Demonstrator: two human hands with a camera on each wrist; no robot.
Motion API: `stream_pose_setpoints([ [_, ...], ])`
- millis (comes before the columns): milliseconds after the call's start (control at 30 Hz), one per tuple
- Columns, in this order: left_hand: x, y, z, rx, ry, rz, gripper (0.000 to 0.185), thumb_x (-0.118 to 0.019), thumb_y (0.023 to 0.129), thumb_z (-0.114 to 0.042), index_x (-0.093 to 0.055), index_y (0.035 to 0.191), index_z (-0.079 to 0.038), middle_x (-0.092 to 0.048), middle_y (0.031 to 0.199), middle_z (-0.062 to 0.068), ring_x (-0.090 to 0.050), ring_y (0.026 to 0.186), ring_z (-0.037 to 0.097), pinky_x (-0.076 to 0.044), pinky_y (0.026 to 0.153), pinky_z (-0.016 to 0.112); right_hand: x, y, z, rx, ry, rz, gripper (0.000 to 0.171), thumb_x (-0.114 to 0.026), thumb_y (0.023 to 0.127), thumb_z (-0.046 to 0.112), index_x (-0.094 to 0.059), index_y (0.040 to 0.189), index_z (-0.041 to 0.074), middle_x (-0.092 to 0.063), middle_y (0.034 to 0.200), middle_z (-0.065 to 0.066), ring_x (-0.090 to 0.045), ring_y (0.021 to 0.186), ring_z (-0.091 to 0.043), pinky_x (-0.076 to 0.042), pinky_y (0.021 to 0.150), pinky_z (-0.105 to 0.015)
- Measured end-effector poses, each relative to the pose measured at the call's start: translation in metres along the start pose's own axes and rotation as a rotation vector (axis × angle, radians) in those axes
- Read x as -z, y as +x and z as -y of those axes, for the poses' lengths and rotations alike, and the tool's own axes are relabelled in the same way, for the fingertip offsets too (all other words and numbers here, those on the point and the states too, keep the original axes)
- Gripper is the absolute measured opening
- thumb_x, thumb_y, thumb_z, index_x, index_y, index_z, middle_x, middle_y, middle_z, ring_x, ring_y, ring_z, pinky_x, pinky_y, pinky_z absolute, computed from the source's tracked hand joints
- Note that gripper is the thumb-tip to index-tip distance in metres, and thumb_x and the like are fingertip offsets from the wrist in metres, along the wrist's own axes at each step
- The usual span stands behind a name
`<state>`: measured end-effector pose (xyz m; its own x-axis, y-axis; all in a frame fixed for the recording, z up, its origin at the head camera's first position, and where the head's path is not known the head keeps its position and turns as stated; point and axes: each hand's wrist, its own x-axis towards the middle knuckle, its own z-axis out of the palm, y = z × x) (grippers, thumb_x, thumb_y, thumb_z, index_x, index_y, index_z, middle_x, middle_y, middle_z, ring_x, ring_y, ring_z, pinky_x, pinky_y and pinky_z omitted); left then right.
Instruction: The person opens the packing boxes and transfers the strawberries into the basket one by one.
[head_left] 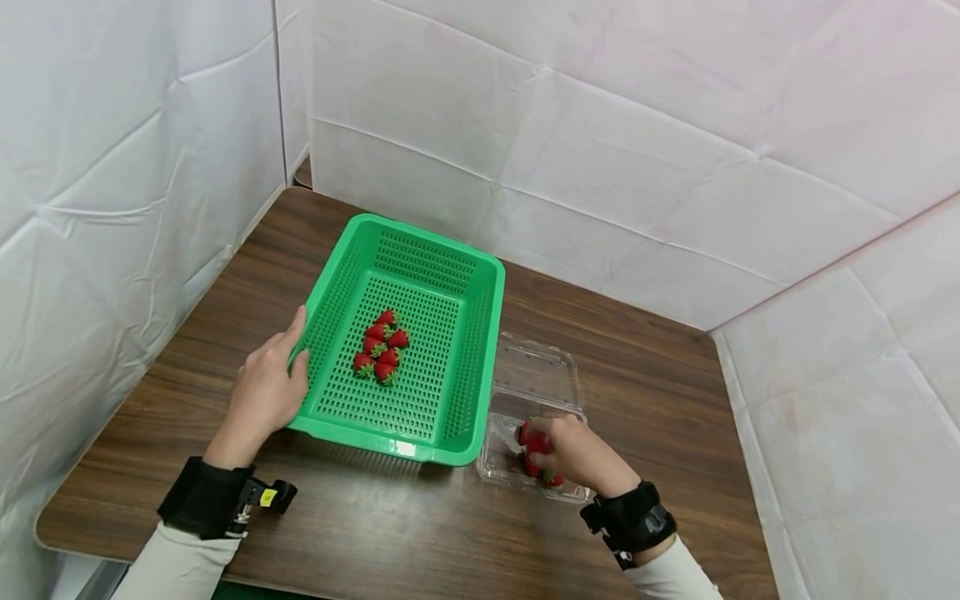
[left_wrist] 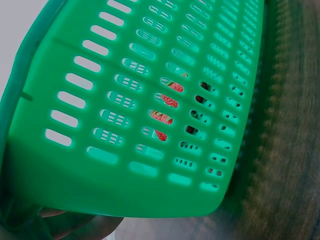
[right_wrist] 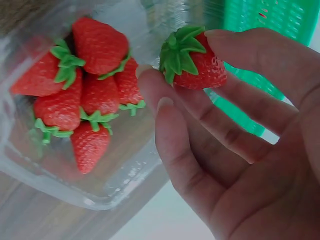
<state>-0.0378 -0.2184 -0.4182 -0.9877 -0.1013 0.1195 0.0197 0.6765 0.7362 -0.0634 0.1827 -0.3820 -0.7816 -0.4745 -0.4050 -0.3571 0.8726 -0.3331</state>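
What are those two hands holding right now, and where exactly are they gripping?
The right hand pinches one strawberry by its red sides, between thumb and fingertips. The left hand grips the green basket at its left rim.

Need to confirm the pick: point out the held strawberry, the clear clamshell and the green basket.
held strawberry (right_wrist: 197, 62): right wrist view, red flesh.
clear clamshell (head_left: 536, 375): head view, open lid.
green basket (head_left: 423, 242): head view, far rim.

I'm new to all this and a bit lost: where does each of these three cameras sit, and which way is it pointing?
Head: looks down at the table; both hands and cuffed wrists show.
Left wrist: faces the green basket wall close up; left hand fingertips below.
Right wrist: faces the clear box; right hand pinches a strawberry.
All three show the basket.
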Motion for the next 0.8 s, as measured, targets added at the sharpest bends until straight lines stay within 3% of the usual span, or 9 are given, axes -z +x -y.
stream_pose_setpoints([
  [200, 0.0, 0.001, 0.0, 0.002, 0.0, 0.011, 0.062, -0.045, 0.101, -0.007, -0.017, 0.156, -0.012, -0.051, 0.132, 0.034, -0.059, 0.097, 0.053, -0.045, 0.077, 0.065, 0.008, 0.0, 0.002, 0.061, -0.023, -0.011, 0.03, -0.07, 0.087, 0.011, -0.068, 0.116, 0.003, -0.069, 0.108, -0.011, -0.067, 0.083, -0.014, -0.052, 0.066, -0.024],
  [400, 0.001, 0.001, 0.0, 0.005, -0.001, 0.021, 0.062, -0.045, 0.101, -0.007, -0.017, 0.156, -0.012, -0.051, 0.132, 0.034, -0.06, 0.091, 0.05, -0.046, 0.073, 0.062, 0.012, 0.004, 0.003, 0.101, 0.009, 0.003, 0.029, -0.068, 0.088, 0.01, -0.067, 0.117, 0.008, -0.067, 0.108, -0.007, -0.062, 0.078, -0.009, -0.049, 0.063, -0.018],
  [800, 0.0, 0.0, 0.001, -0.005, -0.004, 0.0, 0.061, -0.046, 0.1, -0.006, -0.019, 0.155, -0.01, -0.052, 0.132, 0.033, -0.06, 0.095, 0.052, -0.046, 0.073, 0.062, 0.04, 0.01, 0.025, 0.236, -0.038, -0.128, 0.026, -0.066, 0.091, 0.013, -0.065, 0.116, 0.008, -0.06, 0.11, -0.006, -0.061, 0.088, -0.015, -0.053, 0.076, -0.028],
])
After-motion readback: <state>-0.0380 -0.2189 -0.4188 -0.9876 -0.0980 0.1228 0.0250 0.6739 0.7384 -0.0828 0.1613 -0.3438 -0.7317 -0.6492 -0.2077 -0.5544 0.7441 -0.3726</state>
